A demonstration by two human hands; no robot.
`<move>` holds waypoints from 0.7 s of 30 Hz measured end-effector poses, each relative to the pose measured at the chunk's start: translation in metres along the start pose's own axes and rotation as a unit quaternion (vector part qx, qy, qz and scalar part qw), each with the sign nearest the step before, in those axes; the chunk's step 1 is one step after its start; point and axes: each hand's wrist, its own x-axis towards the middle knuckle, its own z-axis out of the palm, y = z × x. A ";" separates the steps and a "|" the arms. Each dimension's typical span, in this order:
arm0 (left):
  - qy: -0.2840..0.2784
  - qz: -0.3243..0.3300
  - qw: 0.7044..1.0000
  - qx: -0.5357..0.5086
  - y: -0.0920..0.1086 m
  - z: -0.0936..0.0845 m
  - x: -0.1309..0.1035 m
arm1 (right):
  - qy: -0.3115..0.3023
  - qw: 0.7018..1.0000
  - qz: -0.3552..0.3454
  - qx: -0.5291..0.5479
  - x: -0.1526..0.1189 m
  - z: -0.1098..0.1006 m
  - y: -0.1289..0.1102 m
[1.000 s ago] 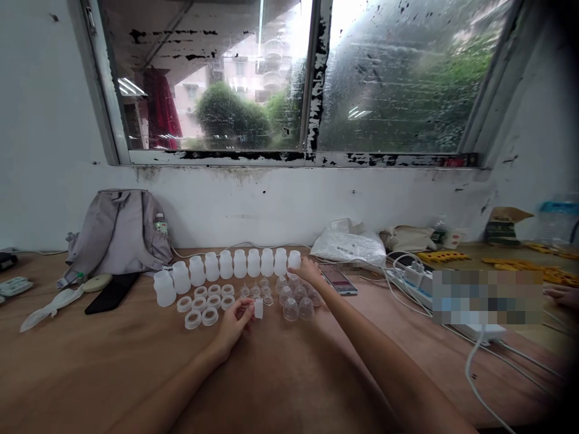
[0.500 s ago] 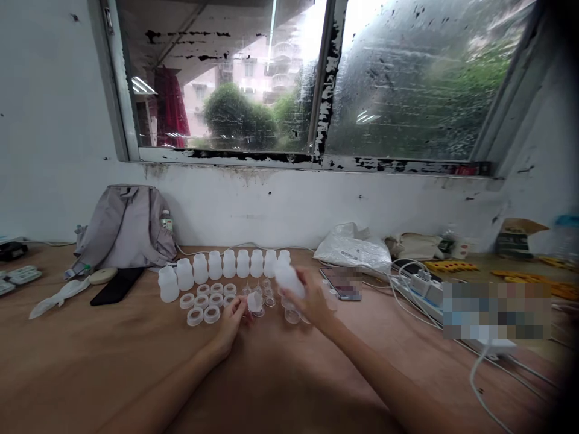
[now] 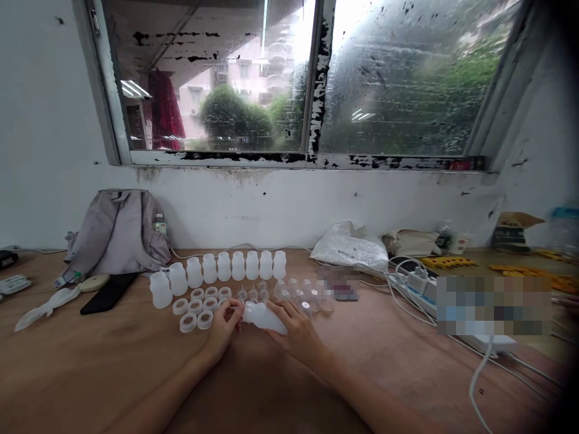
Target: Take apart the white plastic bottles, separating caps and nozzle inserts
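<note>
My right hand (image 3: 296,328) is wrapped round a frosted white bottle (image 3: 266,318), which lies tilted on its side with its mouth to the left. At that mouth, my left hand (image 3: 227,322) has its fingers pinched together; what they hold is too small to make out. Behind stands a row of several frosted bottles (image 3: 224,266). Several clear rings (image 3: 188,322) lie left of my left hand. Beyond the held bottle are several small clear nipple-shaped pieces (image 3: 252,294), and to their right several clear domed caps (image 3: 307,293).
A grey backpack (image 3: 115,235) leans on the wall at the left, with a black pouch (image 3: 108,293) before it. At the right are a plastic bag (image 3: 350,247), a phone (image 3: 346,292), a power strip (image 3: 418,293) with loose cables, and yellow parts (image 3: 450,263).
The bottle in my right hand has come down and left, and its mouth is now at my left fingers. The white piece formerly at my left hand no longer shows separately. The view has shifted slightly.
</note>
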 end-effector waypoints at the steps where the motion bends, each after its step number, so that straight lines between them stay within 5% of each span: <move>1: -0.003 0.002 1.000 -0.002 0.001 0.000 0.000 | 0.000 1.000 0.001 0.001 0.000 0.000 0.000; 8: -0.043 0.006 0.995 -0.090 0.004 -0.006 0.002 | -0.042 0.993 0.078 0.079 -0.001 0.004 -0.001; 21: -0.034 -0.109 0.974 -0.198 0.003 -0.007 0.008 | -0.044 0.991 0.114 0.051 0.000 0.006 -0.003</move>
